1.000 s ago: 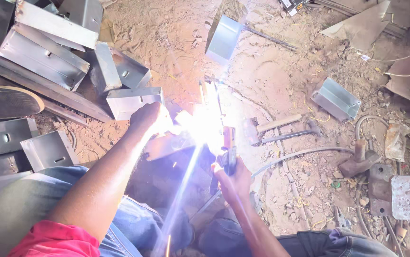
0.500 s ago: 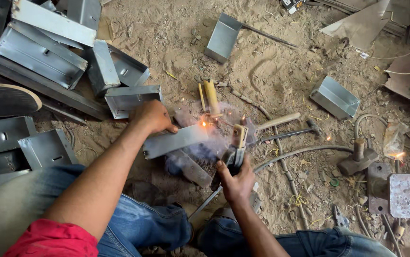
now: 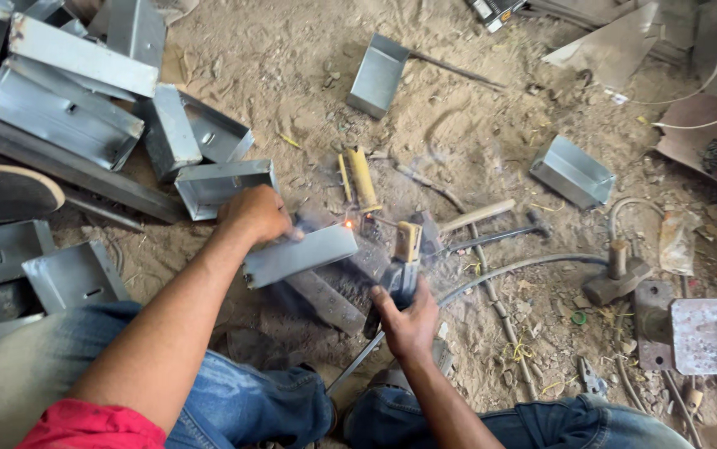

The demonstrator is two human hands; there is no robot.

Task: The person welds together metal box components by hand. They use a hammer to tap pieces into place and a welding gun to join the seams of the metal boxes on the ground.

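Welding on dirt floor, arc just out.
Left hand (image 3: 252, 214) presses channel (image 3: 299, 254) onto base piece; right hand (image 3: 407, 320) grips electrode holder (image 3: 403, 264) beside glowing spot (image 3: 347, 224). Next tack likely needs channel steady.

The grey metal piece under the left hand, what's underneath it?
Under the metal piece held by the left hand lies a darker metal bar on the sandy ground. Where they touch is covered.
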